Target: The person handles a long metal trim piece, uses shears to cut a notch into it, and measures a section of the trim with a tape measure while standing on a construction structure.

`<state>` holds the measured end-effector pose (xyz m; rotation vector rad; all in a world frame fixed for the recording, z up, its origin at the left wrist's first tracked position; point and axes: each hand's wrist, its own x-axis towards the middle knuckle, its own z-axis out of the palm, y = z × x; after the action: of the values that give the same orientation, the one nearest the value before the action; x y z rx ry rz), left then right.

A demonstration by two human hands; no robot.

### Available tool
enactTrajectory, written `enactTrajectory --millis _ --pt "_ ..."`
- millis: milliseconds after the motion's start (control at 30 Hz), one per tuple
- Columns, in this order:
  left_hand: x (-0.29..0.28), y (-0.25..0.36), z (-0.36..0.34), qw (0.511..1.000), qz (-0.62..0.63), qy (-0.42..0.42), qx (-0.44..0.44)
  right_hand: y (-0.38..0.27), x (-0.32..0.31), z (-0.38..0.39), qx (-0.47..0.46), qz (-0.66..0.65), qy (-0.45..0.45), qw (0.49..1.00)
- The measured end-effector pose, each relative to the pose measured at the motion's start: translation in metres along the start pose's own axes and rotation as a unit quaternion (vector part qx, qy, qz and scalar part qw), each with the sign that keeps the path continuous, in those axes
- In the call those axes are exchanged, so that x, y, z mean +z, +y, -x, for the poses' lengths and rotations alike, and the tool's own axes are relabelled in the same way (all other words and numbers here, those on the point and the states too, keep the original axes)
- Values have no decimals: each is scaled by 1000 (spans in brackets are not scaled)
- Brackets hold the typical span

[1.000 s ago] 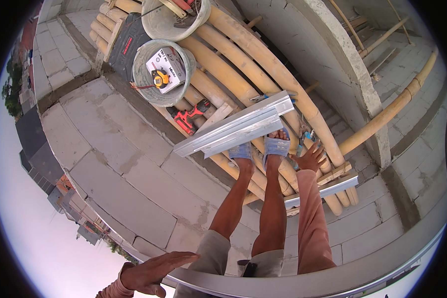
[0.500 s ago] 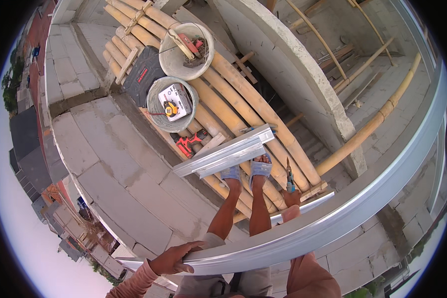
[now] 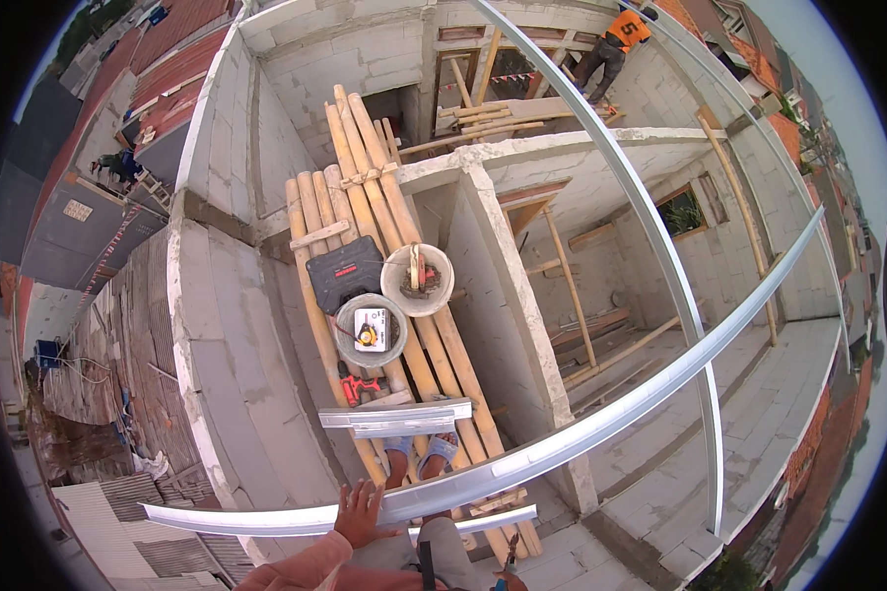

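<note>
A long silvery metal channel [image 3: 562,445] runs across in front of me, rising from lower left to right. My left hand [image 3: 362,512] lies on it near its left part, fingers stretched and spread. At the bottom edge my right hand [image 3: 512,585], mostly cut off, is closed around the tin snips [image 3: 510,561], whose blades point upward. Two short metal channel pieces [image 3: 394,419] lie side by side across the bamboo poles, just beyond my sandalled feet. Another short metal strip [image 3: 488,520] shows below the long channel.
Bamboo poles [image 3: 463,369] form the platform underfoot. On it are a red drill [image 3: 357,384], two buckets [image 3: 448,281] holding tools and a box, and a dark case [image 3: 345,271]. A second long channel [image 3: 650,217] spans the walls. A person in orange [image 3: 623,34] works at the far right.
My view has lifted and turned, showing more building. My left hand has gone from gripping the channel's edge to lying spread on it. The snips now appear lower, at the bottom edge.
</note>
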<state>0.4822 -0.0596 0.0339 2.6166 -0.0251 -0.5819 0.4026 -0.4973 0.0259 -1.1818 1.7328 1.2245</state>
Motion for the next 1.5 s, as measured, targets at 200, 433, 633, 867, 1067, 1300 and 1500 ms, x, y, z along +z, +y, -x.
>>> enactTrajectory --millis 200,433,633,867,1067,1300,1500 --pt "3 4 20 996 -86 17 -28 -20 5 35 -54 75 -13 996" --pt "28 -5 19 993 -96 -41 -51 -30 9 52 -85 101 -12 991" --pt "4 -29 2 981 41 -189 -12 -21 11 68 -130 93 -31 987" --pt "-5 -33 8 973 -31 -226 -33 -7 20 110 -147 52 -75 985" --pt "-4 -22 5 968 26 -222 -110 -5 27 138 -146 36 -53 987" --pt "-6 -22 4 961 13 -253 -112 -6 9 116 -170 77 -20 982" --pt "-41 -21 -21 965 5 -225 -135 -30 -3 149 -240 137 12 961"
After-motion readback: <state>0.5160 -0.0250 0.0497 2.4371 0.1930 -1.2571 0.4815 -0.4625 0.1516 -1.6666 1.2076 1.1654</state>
